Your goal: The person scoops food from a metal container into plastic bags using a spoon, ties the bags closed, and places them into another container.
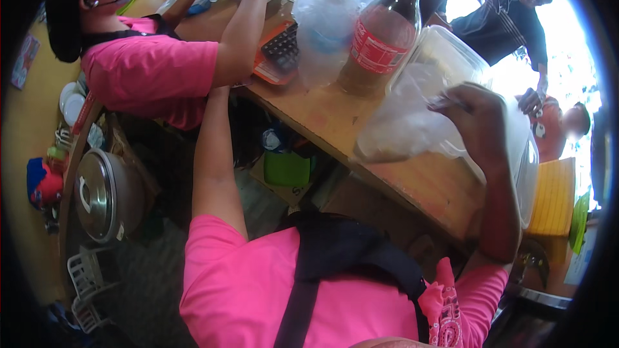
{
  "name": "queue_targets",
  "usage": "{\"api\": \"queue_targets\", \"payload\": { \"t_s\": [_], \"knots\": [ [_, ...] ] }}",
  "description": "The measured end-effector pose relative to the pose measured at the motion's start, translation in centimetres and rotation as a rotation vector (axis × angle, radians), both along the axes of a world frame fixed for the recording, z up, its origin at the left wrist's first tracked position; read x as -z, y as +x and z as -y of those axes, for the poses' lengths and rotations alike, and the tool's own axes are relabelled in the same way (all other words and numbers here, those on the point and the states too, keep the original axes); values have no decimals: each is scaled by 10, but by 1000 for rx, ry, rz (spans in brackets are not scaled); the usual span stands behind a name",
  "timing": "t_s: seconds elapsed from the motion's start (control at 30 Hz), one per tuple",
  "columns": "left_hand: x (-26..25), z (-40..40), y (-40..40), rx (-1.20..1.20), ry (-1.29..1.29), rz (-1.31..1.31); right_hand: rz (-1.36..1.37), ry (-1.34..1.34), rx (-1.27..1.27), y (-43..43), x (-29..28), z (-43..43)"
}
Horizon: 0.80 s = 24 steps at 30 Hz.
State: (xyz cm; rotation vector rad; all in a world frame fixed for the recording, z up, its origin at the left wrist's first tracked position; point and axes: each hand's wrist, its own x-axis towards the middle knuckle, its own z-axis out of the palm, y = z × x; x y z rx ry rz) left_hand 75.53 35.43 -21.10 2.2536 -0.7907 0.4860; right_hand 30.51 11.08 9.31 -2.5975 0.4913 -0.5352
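My right hand [476,116] is over the wooden counter [329,121], its bent fingers pinching a clear plastic bag [406,123]. Something pale lies in the low corner of the bag; I cannot make out what. Just behind are a lidded clear plastic container [447,48] and a large Coca-Cola bottle [379,38] with a red cap, partly filled with brownish liquid. My left forearm [217,154] stretches toward the counter, but the hand itself is out of sight behind a co-worker's arm [239,43].
A calculator [283,48] and a bundle of thin plastic bags [321,24] share the counter. On the left, a co-worker in a pink shirt [150,67] stands close. A large lidded pot [99,195] is farther left. Two people [512,24] are beyond the counter. A yellow box [551,198] stands at right.
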Motion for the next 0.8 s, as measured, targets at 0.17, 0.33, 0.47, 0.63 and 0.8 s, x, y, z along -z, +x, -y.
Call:
{"api": "queue_targets", "payload": {
  "t_s": [0.17,0.33,0.47,0.63,0.8],
  "knots": [
    [-17,2,-79,-45,55,-147,35,89,65,33,31,11],
    [-31,2,-224,-65,-212,157,69,16,-72,61,73,21],
    [-43,28,-284,271,-242,-192,53,18,-14,69,97,30],
    [-47,78,-313,473,-259,-284,-87,-142,206,56,100,31],
    [-43,115,-312,577,-227,-164,-98,-146,339,28,106,28]
  ]
}}
